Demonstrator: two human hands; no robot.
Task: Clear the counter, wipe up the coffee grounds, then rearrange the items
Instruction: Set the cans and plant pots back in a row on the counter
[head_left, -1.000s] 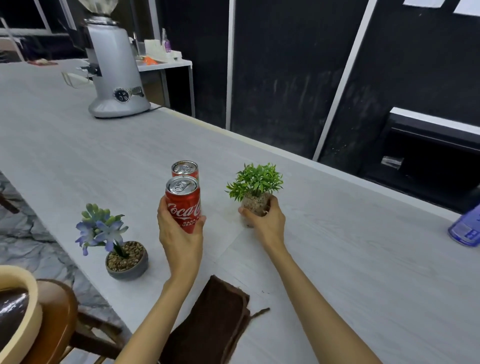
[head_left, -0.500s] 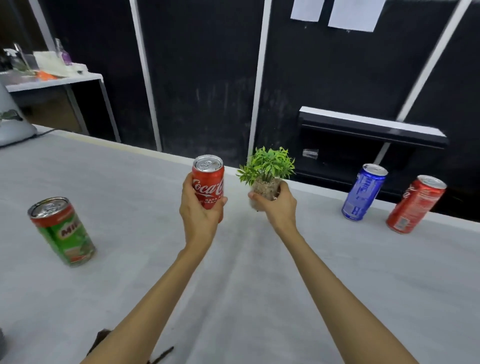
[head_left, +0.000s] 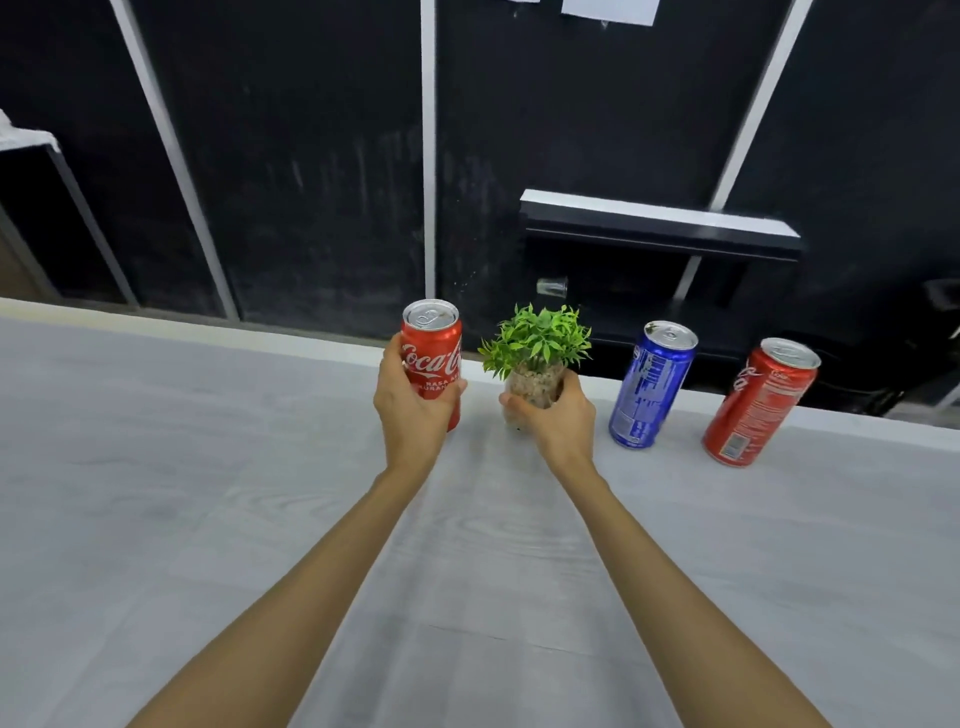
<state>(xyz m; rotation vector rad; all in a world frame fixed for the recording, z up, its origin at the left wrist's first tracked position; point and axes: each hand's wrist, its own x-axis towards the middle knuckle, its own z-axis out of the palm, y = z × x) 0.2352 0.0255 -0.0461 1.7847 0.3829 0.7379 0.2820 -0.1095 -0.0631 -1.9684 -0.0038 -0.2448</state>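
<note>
Left hand wrapped around upright red Coca-Cola can; right hand clasping small potted plant, both at far edge of grey surface. At 3 o'clock, blue can, then second red can.

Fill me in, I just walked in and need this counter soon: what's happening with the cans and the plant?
A person is moving items along the pale counter. The left hand has a grip on a red Coca-Cola can, and the right hand holds a small potted green plant. Both are out near the counter's far edge. To their right, a blue can and another red can already stand there. No coffee grounds or cloth are in view.
</note>
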